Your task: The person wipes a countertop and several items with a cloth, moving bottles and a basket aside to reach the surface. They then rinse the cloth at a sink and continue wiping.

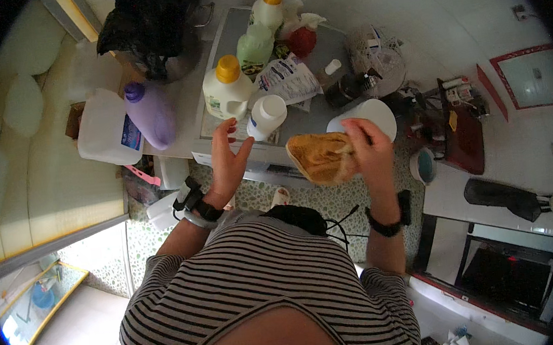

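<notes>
My right hand (371, 150) grips a crumpled yellow-brown cloth (323, 158) by its right end, in front of a white round container (369, 115). My left hand (227, 162) is empty, its fingers apart, just left of and below a white plastic bottle (266, 115). Behind that hand stands a white jug with a yellow cap (227, 89). A printed plastic pouch (289, 81) lies behind the white bottle. Further back are a pale green bottle (254, 48) and another yellow-capped bottle (265, 12).
Left of the washing-machine-like top stand a purple bottle (152, 117) and a translucent plastic jug (105, 130). A black plastic bag (149, 24) is behind them. To the right are a dark pump bottle (346, 89), a wire basket (381, 65) and a small tub (423, 165).
</notes>
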`<state>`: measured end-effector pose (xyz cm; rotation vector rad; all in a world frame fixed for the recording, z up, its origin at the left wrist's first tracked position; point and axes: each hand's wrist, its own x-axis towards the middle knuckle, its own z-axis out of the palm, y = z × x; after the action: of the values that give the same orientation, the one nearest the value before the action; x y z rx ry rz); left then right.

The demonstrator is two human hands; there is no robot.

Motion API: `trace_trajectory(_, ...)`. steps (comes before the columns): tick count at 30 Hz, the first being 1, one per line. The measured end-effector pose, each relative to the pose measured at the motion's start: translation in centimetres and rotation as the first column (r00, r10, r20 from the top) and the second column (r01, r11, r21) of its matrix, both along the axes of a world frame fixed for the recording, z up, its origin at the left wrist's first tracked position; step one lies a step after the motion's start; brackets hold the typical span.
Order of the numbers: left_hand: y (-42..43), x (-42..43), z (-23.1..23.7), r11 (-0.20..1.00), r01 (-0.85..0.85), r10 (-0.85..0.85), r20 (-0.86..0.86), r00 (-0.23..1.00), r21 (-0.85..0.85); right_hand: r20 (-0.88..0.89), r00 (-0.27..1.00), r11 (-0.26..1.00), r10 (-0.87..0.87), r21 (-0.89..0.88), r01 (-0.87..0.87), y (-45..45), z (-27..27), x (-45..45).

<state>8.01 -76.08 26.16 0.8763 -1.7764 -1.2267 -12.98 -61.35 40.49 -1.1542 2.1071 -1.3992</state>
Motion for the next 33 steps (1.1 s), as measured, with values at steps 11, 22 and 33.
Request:
trace_trajectory(11, 0.8, -3.7, -2.6, 0.985, 0.076, -0.051, 0.160, 0.986, -0.153, -0.783, 0.621, 0.942, 0.025, 0.225, 0.247, -4.3, -26.4, -2.0)
trace_trajectory(22, -0.3, -6.7, -3.5, 1.000, -0.016, 0.016, 0.040, 0.999, -0.007, -0.425, 0.850, 0.926, 0.312, 0.336, -0.172, -1.3, -22.5, -2.6)
trace_trajectory(33, -0.2, -6.3, -2.6, 0.999, -0.040, 0.040, -0.009, 0.999, -0.008, -0.188, 0.916, 0.871, 0.355, 0.421, -0.252, -3.2, -23.9, 0.4)
